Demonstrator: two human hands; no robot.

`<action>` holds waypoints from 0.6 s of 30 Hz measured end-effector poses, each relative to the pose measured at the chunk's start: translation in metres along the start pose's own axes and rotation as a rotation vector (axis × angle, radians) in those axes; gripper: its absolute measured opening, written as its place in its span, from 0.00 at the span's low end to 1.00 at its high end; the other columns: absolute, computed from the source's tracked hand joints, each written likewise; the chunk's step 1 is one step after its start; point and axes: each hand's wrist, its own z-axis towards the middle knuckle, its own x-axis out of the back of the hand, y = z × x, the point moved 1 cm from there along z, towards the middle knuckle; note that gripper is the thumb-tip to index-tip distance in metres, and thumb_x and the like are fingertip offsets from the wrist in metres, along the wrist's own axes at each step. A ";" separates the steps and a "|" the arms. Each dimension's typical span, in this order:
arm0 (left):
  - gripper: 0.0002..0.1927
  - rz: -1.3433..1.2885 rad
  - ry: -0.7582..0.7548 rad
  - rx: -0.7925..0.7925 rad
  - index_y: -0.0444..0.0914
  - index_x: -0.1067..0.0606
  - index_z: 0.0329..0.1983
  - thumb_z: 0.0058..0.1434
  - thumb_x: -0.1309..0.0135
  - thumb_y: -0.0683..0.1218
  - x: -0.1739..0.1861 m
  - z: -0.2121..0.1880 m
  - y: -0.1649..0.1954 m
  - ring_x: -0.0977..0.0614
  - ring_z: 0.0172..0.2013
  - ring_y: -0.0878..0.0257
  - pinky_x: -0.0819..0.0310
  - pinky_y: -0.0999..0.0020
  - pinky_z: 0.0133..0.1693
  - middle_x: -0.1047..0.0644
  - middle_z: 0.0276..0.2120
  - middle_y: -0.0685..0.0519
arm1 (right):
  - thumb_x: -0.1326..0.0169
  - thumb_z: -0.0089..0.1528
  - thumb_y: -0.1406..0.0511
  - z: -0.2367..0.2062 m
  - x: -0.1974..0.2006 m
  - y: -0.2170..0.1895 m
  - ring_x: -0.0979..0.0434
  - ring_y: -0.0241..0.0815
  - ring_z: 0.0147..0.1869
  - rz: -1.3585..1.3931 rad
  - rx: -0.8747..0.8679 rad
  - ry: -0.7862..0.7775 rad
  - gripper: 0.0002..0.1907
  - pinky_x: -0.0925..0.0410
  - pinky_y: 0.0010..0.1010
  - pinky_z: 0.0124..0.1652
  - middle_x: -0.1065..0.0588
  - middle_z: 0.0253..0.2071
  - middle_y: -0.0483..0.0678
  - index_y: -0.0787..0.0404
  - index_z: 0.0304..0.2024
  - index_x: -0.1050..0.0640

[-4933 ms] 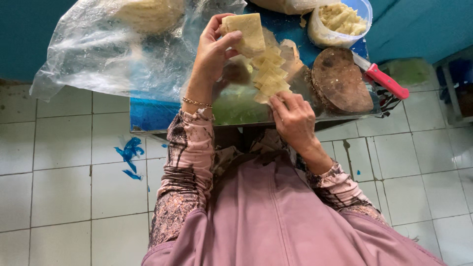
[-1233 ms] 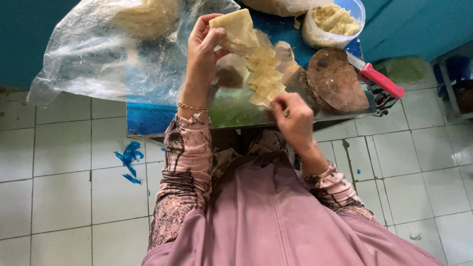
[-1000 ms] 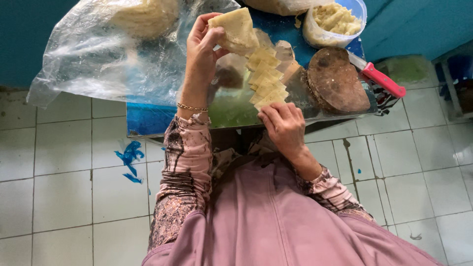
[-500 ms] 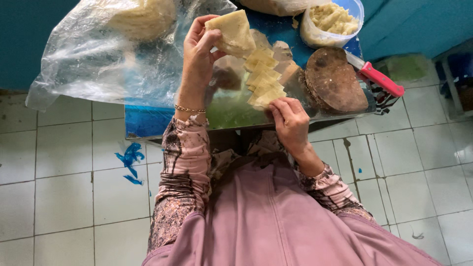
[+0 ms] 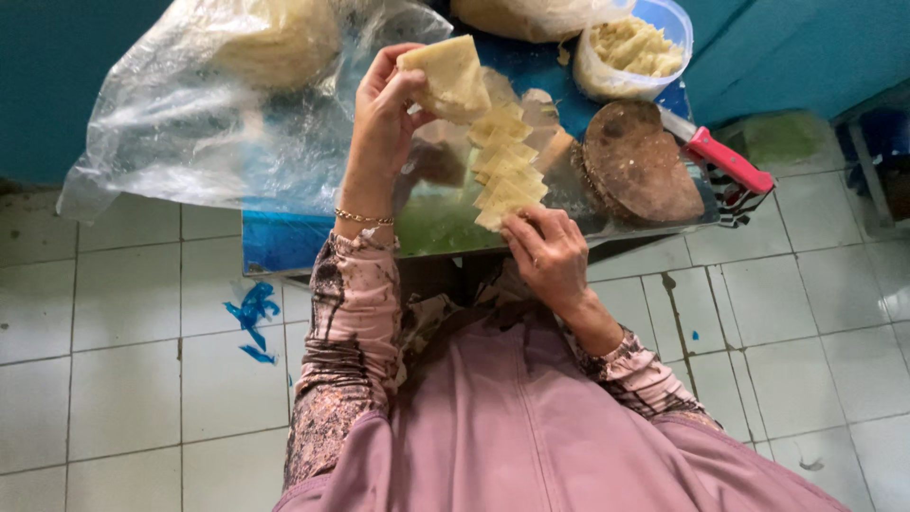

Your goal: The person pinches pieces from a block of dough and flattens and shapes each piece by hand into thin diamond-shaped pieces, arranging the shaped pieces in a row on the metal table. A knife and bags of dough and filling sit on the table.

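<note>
My left hand (image 5: 384, 118) is raised over the blue table (image 5: 284, 248) and grips the thick top end of a pale yellow block (image 5: 450, 76). From that block hangs a zigzag chain of thin cut slices (image 5: 502, 175). Lower down, my right hand (image 5: 550, 256) pinches the bottom slice of the chain at the table's near edge. The chain is stretched between the two hands.
A large clear plastic bag (image 5: 204, 123) with a pale lump inside lies at the left. A round wooden chopping block (image 5: 640, 166) sits at the right, with a red-handled knife (image 5: 716, 156) beside it. Behind stands a bagged tub of cut pieces (image 5: 630, 47). White floor tiles lie below.
My right hand has slid down along the slice chain and back up a little, now pinching its lowest slices. My left hand keeps the block raised.
</note>
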 end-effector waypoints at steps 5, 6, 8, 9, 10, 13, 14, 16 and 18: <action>0.16 -0.104 0.043 0.116 0.37 0.27 0.55 0.63 0.48 0.40 -0.003 -0.002 0.020 0.17 0.44 0.61 0.13 0.58 0.43 0.21 0.46 0.52 | 0.36 0.58 0.70 0.050 0.049 -0.019 0.23 0.51 0.50 0.004 0.002 -0.032 0.11 0.31 0.40 0.46 0.24 0.50 0.51 0.59 0.44 0.18; 0.16 -0.056 0.039 0.082 0.36 0.27 0.55 0.63 0.48 0.39 -0.003 0.002 0.030 0.17 0.44 0.61 0.13 0.58 0.43 0.21 0.46 0.52 | 0.37 0.58 0.71 0.067 0.065 -0.025 0.23 0.50 0.49 -0.030 0.019 -0.058 0.11 0.31 0.40 0.45 0.23 0.50 0.51 0.59 0.44 0.18; 0.16 0.040 0.045 0.035 0.35 0.26 0.55 0.64 0.48 0.38 -0.001 0.009 0.052 0.17 0.45 0.62 0.13 0.59 0.42 0.22 0.47 0.51 | 0.42 0.58 0.76 0.093 0.108 -0.045 0.21 0.49 0.53 0.087 0.186 -0.159 0.18 0.28 0.38 0.50 0.23 0.52 0.50 0.59 0.50 0.19; 0.15 0.069 0.028 -0.034 0.35 0.27 0.56 0.66 0.48 0.37 0.001 0.014 0.065 0.16 0.46 0.61 0.13 0.58 0.42 0.22 0.46 0.51 | 0.42 0.57 0.72 0.101 0.129 -0.059 0.21 0.51 0.52 0.078 0.378 -0.227 0.18 0.29 0.40 0.47 0.23 0.52 0.52 0.61 0.51 0.20; 0.14 0.089 0.006 -0.089 0.35 0.27 0.56 0.68 0.47 0.37 -0.001 0.022 0.073 0.16 0.47 0.59 0.14 0.57 0.42 0.22 0.46 0.51 | 0.44 0.53 0.67 0.104 0.149 -0.075 0.20 0.52 0.53 0.015 0.597 -0.317 0.23 0.27 0.41 0.48 0.23 0.53 0.56 0.67 0.51 0.21; 0.16 0.045 -0.016 -0.030 0.36 0.28 0.56 0.66 0.50 0.38 -0.007 0.049 0.084 0.13 0.47 0.53 0.12 0.55 0.44 0.19 0.48 0.46 | 0.46 0.53 0.66 0.110 0.180 -0.127 0.20 0.51 0.52 -0.207 0.791 -0.396 0.24 0.27 0.40 0.47 0.23 0.53 0.57 0.67 0.52 0.22; 0.15 0.056 -0.001 -0.016 0.36 0.27 0.55 0.65 0.49 0.38 -0.010 0.058 0.082 0.13 0.46 0.54 0.11 0.54 0.44 0.19 0.47 0.47 | 0.46 0.53 0.65 0.115 0.187 -0.142 0.20 0.50 0.52 -0.262 0.778 -0.395 0.24 0.27 0.39 0.47 0.23 0.52 0.57 0.67 0.52 0.22; 0.13 0.080 0.035 0.009 0.37 0.27 0.53 0.65 0.48 0.38 -0.017 0.070 0.074 0.13 0.44 0.56 0.10 0.53 0.42 0.19 0.45 0.48 | 0.48 0.53 0.64 0.140 0.187 -0.140 0.20 0.50 0.51 -0.353 0.749 -0.396 0.25 0.27 0.39 0.46 0.23 0.52 0.57 0.67 0.53 0.22; 0.13 0.052 0.010 0.013 0.37 0.27 0.53 0.66 0.48 0.38 -0.018 0.072 0.071 0.14 0.44 0.56 0.11 0.53 0.43 0.19 0.46 0.48 | 0.49 0.53 0.64 0.159 0.195 -0.155 0.20 0.49 0.51 -0.403 0.715 -0.402 0.26 0.27 0.38 0.45 0.22 0.52 0.57 0.67 0.53 0.22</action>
